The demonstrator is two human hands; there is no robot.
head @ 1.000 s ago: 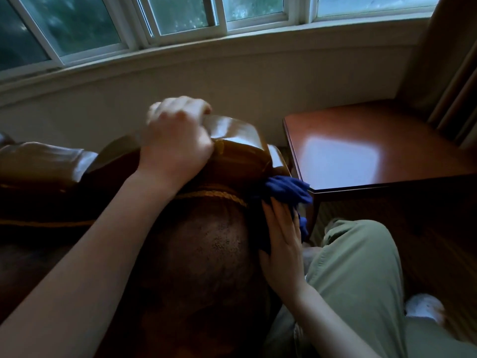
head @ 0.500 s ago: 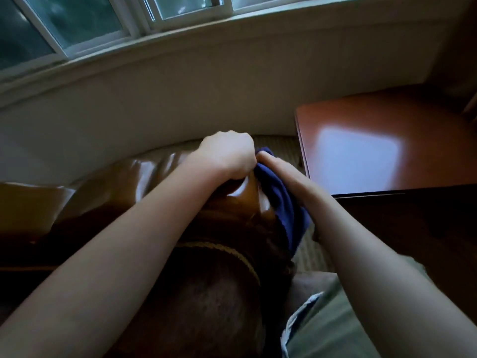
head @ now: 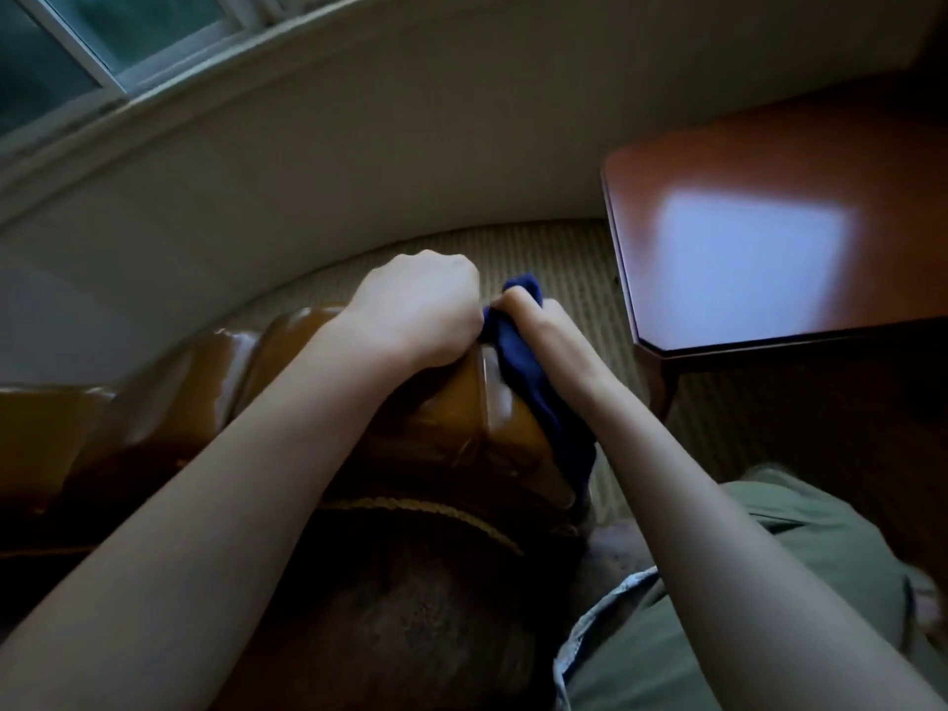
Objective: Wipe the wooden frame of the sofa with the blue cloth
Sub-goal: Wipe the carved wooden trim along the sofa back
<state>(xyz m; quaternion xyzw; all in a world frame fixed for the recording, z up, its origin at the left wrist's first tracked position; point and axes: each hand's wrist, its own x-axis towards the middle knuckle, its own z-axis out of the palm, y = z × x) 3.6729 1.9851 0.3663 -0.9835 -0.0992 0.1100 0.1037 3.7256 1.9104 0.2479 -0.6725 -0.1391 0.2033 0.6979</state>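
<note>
The glossy brown wooden frame (head: 451,418) caps the sofa's top corner, above dark upholstery with a gold cord trim. My left hand (head: 420,305) curls over the far end of the frame's corner and grips it. Right beside it, my right hand (head: 533,325) grips the blue cloth (head: 533,387) against the right side of the frame. The cloth trails down along that side under my right forearm. The fingertips of both hands are hidden behind the frame's edge.
A reddish wooden side table (head: 769,233) stands close to the right of the sofa. Striped carpet (head: 564,259) fills the gap between sofa, table and the curved white wall (head: 359,161) under the window. My knee in green trousers (head: 744,582) is at lower right.
My right hand has carried the cloth from low on the sofa's side up to the top corner of the frame. My left hand shifted to the corner's far end. The view tilted downward.
</note>
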